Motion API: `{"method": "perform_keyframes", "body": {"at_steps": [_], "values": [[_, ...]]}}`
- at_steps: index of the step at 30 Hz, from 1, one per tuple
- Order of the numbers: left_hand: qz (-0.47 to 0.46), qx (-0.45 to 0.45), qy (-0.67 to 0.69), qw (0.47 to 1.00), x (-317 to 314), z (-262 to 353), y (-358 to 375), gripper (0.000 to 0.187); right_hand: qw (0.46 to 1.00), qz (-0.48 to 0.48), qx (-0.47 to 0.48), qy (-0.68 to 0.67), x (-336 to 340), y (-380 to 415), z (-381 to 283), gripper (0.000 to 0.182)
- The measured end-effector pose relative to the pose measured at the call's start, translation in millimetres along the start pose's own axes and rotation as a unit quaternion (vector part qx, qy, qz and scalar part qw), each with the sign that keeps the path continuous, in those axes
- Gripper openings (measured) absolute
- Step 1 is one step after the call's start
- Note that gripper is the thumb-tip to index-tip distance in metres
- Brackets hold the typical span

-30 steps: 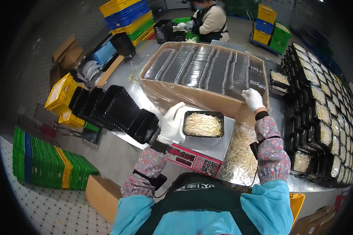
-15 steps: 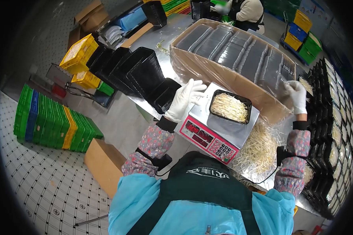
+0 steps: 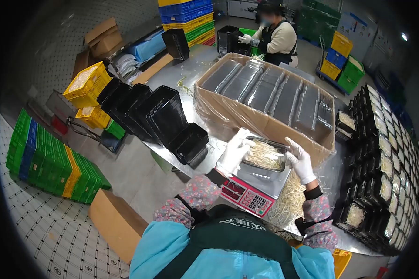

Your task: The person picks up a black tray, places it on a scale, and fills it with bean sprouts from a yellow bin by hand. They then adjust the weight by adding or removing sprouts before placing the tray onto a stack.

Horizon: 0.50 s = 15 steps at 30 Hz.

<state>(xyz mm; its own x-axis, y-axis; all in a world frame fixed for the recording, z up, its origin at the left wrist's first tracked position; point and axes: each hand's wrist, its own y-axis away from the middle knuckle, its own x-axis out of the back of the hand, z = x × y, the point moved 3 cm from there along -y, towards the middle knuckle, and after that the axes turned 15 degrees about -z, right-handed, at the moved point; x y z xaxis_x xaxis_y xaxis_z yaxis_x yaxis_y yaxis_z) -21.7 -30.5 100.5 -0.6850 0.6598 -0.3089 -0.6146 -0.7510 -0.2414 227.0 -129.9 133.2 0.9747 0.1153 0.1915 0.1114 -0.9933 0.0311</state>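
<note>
Head view: the left hand (image 3: 234, 153) and right hand (image 3: 300, 161) both grasp a clear lid (image 3: 265, 148) over the sprout tray (image 3: 264, 158) on the scale (image 3: 256, 183) between them. The lid looks thin, light and flexible, best pinched at its edges.

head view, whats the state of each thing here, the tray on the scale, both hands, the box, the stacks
tray on the scale: filled with bean sprouts, clear lid on top
left hand: gloved, on the tray's left edge
right hand: gloved, on the tray's right edge
scale: under the tray, display unreadable
cardboard box: open, packed with clear lids
empty black trays: nested, lying sideways
filled trays: stacked at right, lidded
loose sprouts: piled beside scale
</note>
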Motion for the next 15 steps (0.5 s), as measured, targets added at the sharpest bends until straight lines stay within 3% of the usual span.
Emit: {"method": "perform_keyframes", "body": {"at_steps": [1,3,4,5,6,7,9,10,11,13,15], "values": [[0.023,-0.042,-0.010,0.999,-4.1,-13.7,-5.3,0.042,0.994,0.063,0.027,0.080,-1.4,-3.9,11.4,0.051],[0.045,-0.021,-0.043,0.998,-2.2,-20.9,-19.0,0.038,0.985,0.109,-0.058,0.121,5.7,-15.5,27.0,0.039],[0.067,-0.040,-0.198,0.977,8.9,-32.9,-29.9,0.034,0.985,0.109,-0.058,0.120,8.0,-26.0,44.5,0.039],[0.086,-0.058,-0.349,0.932,15.4,-36.2,-38.0,0.030,0.952,0.139,-0.042,0.271,11.5,-40.0,61.8,0.032],[0.107,-0.075,-0.417,0.899,14.6,-21.8,-40.6,0.024,0.894,0.168,-0.025,0.414,14.1,-49.8,66.8,0.028],[0.089,-0.059,-0.437,0.893,39.1,-56.0,-50.1,0.027,0.911,0.168,-0.102,0.361,8.5,-54.0,56.1,0.027],[0.062,0.108,-0.318,0.940,58.8,-75.2,-48.6,0.027,0.933,0.164,-0.116,0.299,5.4,-62.5,67.0,0.027],[0.044,0.110,-0.138,0.983,54.3,-70.4,-42.5,0.029,0.952,0.159,-0.120,0.231,8.4,-64.8,79.9,0.028],[0.038,0.109,-0.126,0.985,55.5,-68.7,-36.8,0.033,0.952,0.164,-0.121,0.229,10.8,-67.1,90.9,0.028],[0.046,0.184,-0.042,0.981,51.1,-58.3,-26.5,0.025,0.985,0.133,-0.100,0.048,13.0,-72.2,116.3,0.028],[0.051,0.173,-0.015,0.984,44.7,-53.9,-23.5,0.026,0.987,0.127,-0.088,0.035,16.6,-75.6,120.0,0.030]]}}
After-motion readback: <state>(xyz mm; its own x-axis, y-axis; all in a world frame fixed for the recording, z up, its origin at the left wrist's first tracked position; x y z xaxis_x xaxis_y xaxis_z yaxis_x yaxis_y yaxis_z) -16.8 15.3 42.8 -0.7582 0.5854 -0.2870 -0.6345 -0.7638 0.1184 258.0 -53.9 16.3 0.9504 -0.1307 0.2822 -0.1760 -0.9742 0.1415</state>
